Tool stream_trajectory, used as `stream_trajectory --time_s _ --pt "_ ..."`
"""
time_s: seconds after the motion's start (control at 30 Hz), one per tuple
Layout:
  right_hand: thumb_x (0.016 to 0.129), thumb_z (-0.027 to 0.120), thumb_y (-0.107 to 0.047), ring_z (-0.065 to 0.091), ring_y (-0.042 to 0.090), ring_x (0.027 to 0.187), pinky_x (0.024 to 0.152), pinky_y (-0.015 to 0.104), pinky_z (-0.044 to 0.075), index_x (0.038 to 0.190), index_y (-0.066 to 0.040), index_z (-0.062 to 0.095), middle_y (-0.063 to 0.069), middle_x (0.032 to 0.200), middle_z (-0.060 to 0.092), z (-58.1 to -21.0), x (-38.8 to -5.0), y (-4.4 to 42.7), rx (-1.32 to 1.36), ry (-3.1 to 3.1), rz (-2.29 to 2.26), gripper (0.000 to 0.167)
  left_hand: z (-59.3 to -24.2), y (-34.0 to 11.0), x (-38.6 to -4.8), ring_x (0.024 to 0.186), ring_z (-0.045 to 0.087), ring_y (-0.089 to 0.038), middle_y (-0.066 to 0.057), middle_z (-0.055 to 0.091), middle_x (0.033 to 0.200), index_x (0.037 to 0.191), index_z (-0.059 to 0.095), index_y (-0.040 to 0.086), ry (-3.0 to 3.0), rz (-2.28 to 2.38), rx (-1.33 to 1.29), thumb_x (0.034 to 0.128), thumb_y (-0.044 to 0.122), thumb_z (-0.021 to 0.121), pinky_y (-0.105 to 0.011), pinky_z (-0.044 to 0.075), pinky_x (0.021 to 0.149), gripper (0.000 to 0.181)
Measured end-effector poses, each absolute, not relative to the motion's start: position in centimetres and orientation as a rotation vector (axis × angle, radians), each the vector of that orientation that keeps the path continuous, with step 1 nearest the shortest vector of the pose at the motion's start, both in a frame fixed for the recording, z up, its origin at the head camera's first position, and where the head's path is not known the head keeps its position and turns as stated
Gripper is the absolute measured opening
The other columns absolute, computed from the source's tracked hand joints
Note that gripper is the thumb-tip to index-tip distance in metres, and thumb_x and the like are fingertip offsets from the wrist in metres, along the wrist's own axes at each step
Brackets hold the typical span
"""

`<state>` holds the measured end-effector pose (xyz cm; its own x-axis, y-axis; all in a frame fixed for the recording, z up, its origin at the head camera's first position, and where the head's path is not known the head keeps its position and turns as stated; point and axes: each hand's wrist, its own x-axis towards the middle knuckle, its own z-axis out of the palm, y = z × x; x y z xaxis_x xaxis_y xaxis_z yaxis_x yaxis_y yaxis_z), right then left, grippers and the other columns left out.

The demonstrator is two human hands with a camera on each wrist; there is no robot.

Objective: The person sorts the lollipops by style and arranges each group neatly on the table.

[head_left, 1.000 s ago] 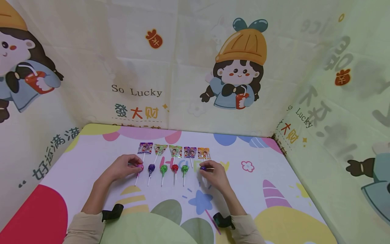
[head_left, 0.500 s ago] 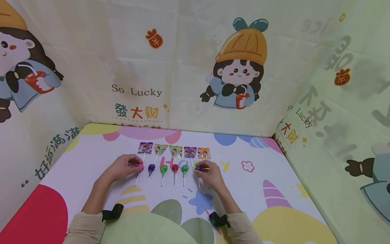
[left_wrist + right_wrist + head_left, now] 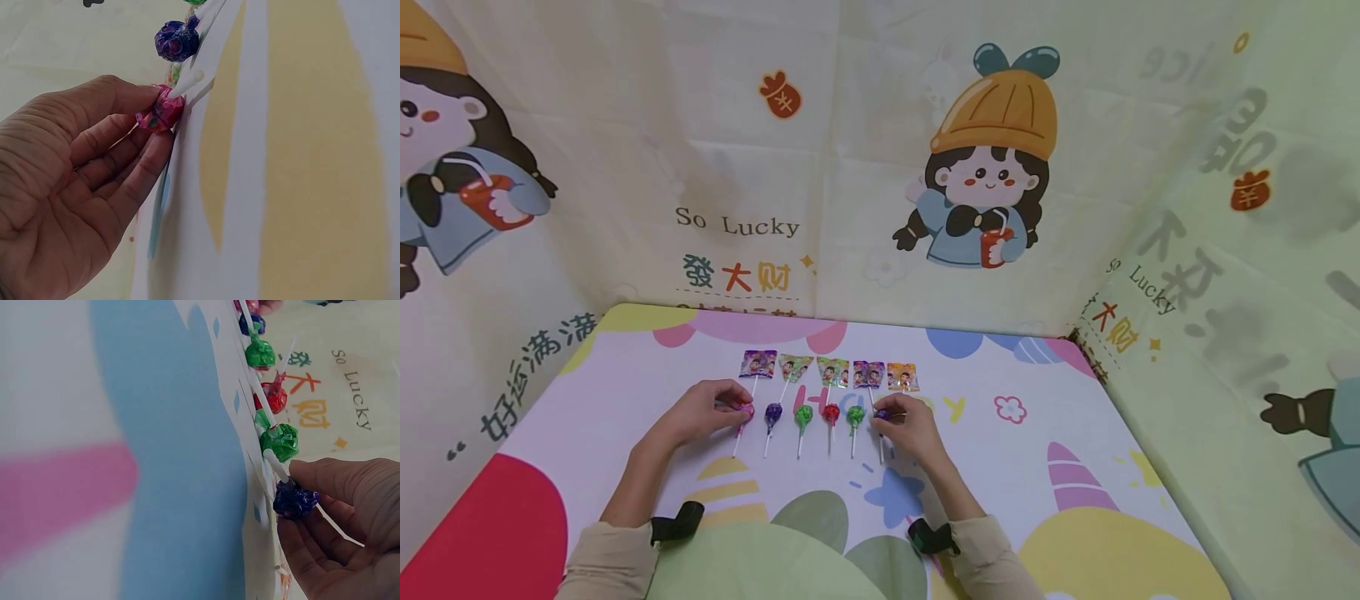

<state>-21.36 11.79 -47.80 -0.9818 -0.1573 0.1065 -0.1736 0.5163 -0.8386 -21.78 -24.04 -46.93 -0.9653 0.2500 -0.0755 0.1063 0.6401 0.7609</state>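
Observation:
At the left end of a row of round lollipops, my left hand (image 3: 710, 410) pinches a pink lollipop (image 3: 164, 112) by its wrapped head. My right hand (image 3: 912, 427) pinches a dark purple lollipop (image 3: 295, 499) at the row's right end, its white stick pointing toward me. Between the hands lie another purple lollipop (image 3: 772, 417), a green lollipop (image 3: 803, 415), a red lollipop (image 3: 831, 414) and a second green lollipop (image 3: 854, 418). All their sticks point to the near side.
Behind the round ones runs a row of flat-packed lollipops, among them a purple packet (image 3: 757, 364) and an orange packet (image 3: 902, 377). The table (image 3: 985, 467) has a printed cover. Patterned cloth walls (image 3: 865, 208) stand at its back and sides.
My right hand has slid left with the dark purple lollipop, bringing it closer to the green one at the row's right. My left hand stays on the pink lollipop.

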Motion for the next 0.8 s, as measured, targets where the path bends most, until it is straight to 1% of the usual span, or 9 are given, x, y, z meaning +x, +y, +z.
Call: stream_trajectory --time_s 0.23,0.37,0.67,0.8 --pt "0.088 0.08 -0.009 0.064 0.017 0.087 0.083 0.032 0.06 0.104 -0.005 0.073 0.008 0.099 0.072 -47.92 -21.46 11.87 0.286 -2.741 1.502 0.018 -47.12 -24.2 -21.99 0.093 0.063 -0.02 -0.004 0.07 0.098 0.106 0.069 0.004 2.694 1.244 0.345 0.0912 0.014 0.077 -0.043 0.057 0.09 0.02" --pt "0.088 0.08 -0.009 0.064 0.016 0.086 0.082 0.03 0.059 0.104 -0.005 0.072 0.008 0.1 0.072 -48.02 -21.54 11.92 0.275 -2.747 1.52 0.018 -47.22 -24.28 -22.08 0.093 0.064 -0.02 -0.003 0.07 0.098 0.106 0.069 0.004 2.696 1.247 0.379 0.0913 0.014 0.077 -0.043 0.057 0.09 0.02" --pt "0.087 0.081 -0.01 0.068 0.019 0.09 0.085 0.033 0.06 0.106 -0.003 0.072 0.01 0.102 0.072 -47.9 -21.73 12.01 0.301 -2.735 1.554 0.022 -47.28 -24.33 -22.25 0.092 0.063 -0.02 -0.004 0.07 0.098 0.109 0.069 0.003 2.7 1.251 0.387 0.0907 0.013 0.078 -0.037 0.057 0.086 0.023" --pt "0.087 0.081 -0.011 0.069 0.022 0.095 0.089 0.037 0.06 0.105 -0.004 0.072 0.009 0.103 0.073 -47.78 -21.65 12.12 0.296 -2.726 1.531 0.021 -47.31 -24.42 -22.31 0.093 0.064 -0.021 -0.004 0.07 0.1 0.111 0.068 0.002 2.697 1.264 0.385 0.0909 0.015 0.078 -0.038 0.058 0.087 0.026"
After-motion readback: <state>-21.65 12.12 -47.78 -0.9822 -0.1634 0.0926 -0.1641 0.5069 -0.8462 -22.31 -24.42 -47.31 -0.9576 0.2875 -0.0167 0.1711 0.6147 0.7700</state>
